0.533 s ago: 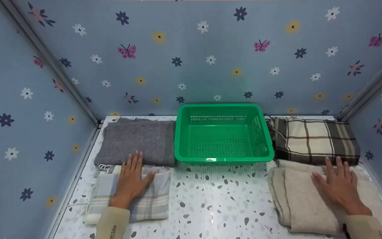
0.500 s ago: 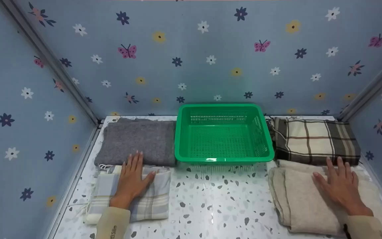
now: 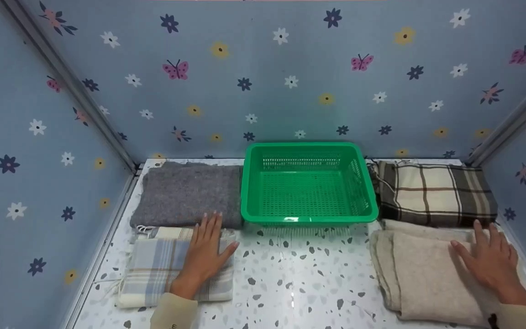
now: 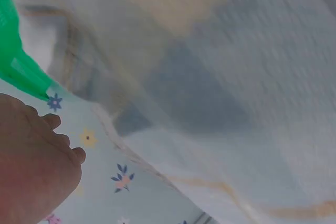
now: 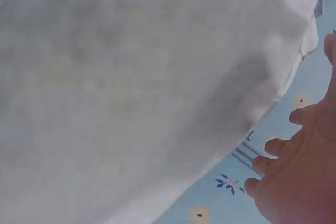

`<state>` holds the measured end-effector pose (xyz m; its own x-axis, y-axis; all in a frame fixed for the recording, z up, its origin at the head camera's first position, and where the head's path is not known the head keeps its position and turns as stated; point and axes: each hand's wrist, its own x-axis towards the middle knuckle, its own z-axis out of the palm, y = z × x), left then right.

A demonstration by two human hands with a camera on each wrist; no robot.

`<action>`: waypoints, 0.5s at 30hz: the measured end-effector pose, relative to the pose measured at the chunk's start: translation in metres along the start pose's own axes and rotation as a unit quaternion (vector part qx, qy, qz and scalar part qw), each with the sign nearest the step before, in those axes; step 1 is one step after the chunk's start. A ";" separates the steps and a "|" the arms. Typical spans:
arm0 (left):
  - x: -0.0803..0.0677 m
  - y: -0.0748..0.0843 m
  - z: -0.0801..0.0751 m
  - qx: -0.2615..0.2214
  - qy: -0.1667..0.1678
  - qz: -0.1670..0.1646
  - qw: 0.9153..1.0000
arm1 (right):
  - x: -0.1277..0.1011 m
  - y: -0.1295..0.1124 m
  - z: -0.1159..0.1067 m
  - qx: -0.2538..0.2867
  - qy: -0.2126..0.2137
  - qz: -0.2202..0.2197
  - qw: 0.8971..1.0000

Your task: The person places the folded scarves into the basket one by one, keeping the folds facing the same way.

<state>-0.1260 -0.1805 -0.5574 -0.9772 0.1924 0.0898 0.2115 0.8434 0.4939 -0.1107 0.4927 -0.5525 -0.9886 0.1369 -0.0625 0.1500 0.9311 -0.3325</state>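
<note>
My left hand is over a folded cloth in pale blue, cream and tan plaid with a fringed left edge. Its fingers are straight and the thumb is spread. Over a folded beige cloth lies my right hand, fingers extended, near that cloth's right side. Neither hand holds anything; I cannot tell whether they touch the fabric. Plaid cloth fills much of the left wrist view, and pale cloth most of the right wrist view.
A green plastic basket stands against the back wall, with nothing inside. To its left is a folded grey cloth; to its right, a folded dark-and-cream plaid cloth. Flowered walls enclose the speckled white tabletop.
Both hands have shifted to the right over the cloths beneath them. The basket and all the folded cloths stay in place.
</note>
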 end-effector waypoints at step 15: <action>-0.005 0.048 0.026 -0.033 -0.070 0.029 0.997 | -0.010 0.020 -0.007 -0.030 0.021 0.052 0.998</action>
<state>-0.1102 -0.1273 -0.5567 -0.9503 0.3114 0.0006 0.2610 0.7953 0.5472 -0.0981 0.5123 -0.5519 -0.9674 0.2475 -0.0535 0.2527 0.9295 -0.2686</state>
